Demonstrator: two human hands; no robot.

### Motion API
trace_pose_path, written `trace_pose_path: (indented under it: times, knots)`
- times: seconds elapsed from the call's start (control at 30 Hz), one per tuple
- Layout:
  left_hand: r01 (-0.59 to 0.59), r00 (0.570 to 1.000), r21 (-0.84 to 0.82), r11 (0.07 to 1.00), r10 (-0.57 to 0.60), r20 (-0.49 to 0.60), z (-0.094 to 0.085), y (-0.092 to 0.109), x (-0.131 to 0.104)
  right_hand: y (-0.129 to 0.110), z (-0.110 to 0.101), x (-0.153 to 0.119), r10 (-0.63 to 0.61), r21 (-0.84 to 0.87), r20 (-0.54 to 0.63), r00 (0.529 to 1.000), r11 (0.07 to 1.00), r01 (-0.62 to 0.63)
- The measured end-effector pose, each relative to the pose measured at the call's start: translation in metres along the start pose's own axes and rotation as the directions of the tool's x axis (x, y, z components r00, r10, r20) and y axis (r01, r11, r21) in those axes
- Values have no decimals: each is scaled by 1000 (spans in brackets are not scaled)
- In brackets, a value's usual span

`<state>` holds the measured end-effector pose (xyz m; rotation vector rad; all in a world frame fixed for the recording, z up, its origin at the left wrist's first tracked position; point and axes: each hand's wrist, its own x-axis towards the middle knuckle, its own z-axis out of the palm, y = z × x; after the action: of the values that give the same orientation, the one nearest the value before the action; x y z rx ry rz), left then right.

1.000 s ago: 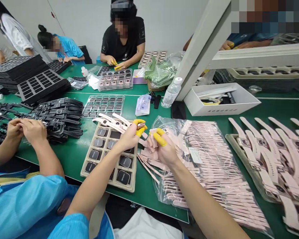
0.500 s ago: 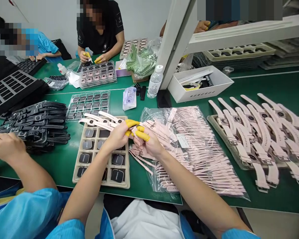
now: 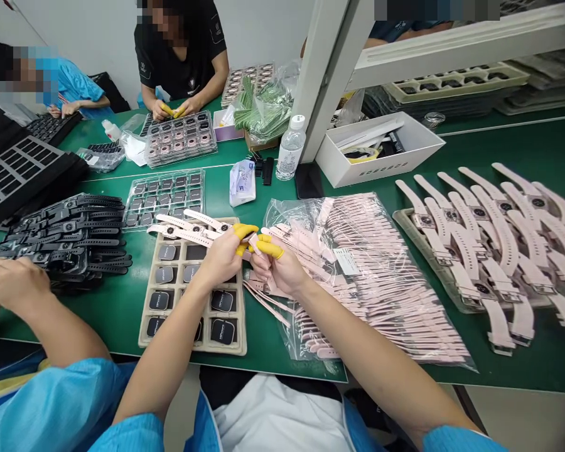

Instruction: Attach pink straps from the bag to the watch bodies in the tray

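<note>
Yellow covers sit on fingertips of both my hands, which meet above the right edge of a beige tray [image 3: 145, 314]. My left hand [image 3: 223, 254] is closed on a small dark watch body [image 3: 248, 237], partly hidden by the fingers. Pinched in my right hand [image 3: 280, 263] is a pink strap [image 3: 258, 246], held against the watch. Pink-strapped watches [image 3: 195, 230] lie across the tray's back, and dark square watch pieces [image 3: 223, 331] sit in its compartments. Just right of my hands, a clear bag holds many pink straps [image 3: 376, 270].
Finished-looking pink watches [image 3: 492, 251] cover a tray at right. Black-strapped watches [image 3: 75, 232] are piled at left, near another person's hands [image 3: 19, 282]. Behind stand a clear tray [image 3: 162, 199], a tissue pack [image 3: 242, 182], a bottle [image 3: 290, 150] and a white box [image 3: 381, 164].
My hands stay together at nearly the same spot, with the fingers slightly shifted and more of the strap showing. The camera view has moved a little. Across the table, a person's hands have come together.
</note>
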<state>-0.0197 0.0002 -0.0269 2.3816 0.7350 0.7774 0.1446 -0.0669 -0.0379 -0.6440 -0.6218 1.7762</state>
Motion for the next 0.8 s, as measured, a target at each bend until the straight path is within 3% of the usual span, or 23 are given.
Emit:
trace_pose_path:
  times: [0.27, 0.53, 0.7, 0.8]
  knots:
    - [17, 995, -7, 1000, -16, 103, -11, 9, 2, -2, -1, 0, 12, 31, -51, 999, 999, -10]
    - [27, 990, 123, 992, -44, 137, -8, 8, 5, 2, -3, 0, 23, -56, -115, 993, 998, -29]
    - [47, 991, -31, 998, -43, 125, -11, 6, 4, 3, -3, 0, -2, -93, -102, 995, 996, -7]
    - [119, 991, -150, 982, -108, 79, -10, 5, 3, 1, -3, 0, -21, -87, -106, 994, 996, 11]
